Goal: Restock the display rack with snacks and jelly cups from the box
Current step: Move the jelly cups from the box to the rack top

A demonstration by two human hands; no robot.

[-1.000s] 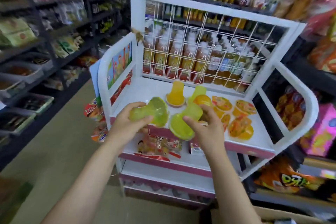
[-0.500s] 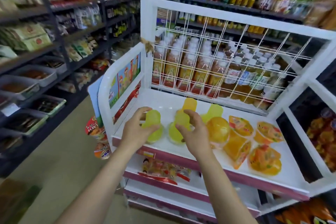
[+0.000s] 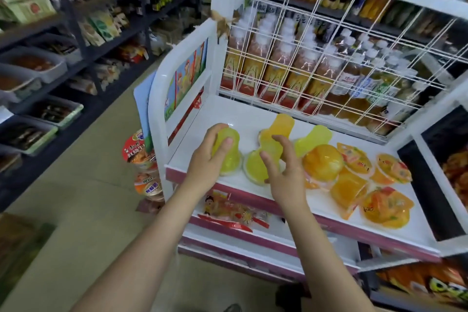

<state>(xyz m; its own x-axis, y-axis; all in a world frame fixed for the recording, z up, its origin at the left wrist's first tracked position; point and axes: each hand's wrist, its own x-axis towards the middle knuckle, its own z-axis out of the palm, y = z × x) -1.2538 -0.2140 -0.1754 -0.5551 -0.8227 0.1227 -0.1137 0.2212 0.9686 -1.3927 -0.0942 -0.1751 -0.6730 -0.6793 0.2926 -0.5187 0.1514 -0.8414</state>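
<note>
Gripping translucent yellow-green jelly cup [image 3: 227, 152] (upside down), left hand [image 3: 210, 159], right hand [image 3: 286, 175] fingers apart

On the white top shelf [image 3: 253, 114] of the display rack, 4 bell-shaped jelly cups are stood wide rim down: a yellow-green one [image 3: 229, 157] at the front left, a yellow one [image 3: 258, 167] beside it, an orange one [image 3: 279, 126] behind, another yellow-green one [image 3: 314, 139] to its right. Orange round jelly cups [image 3: 354, 177] are heaped at the right. A snack packet [image 3: 233, 213] is laid flat on the shelf below.
</note>
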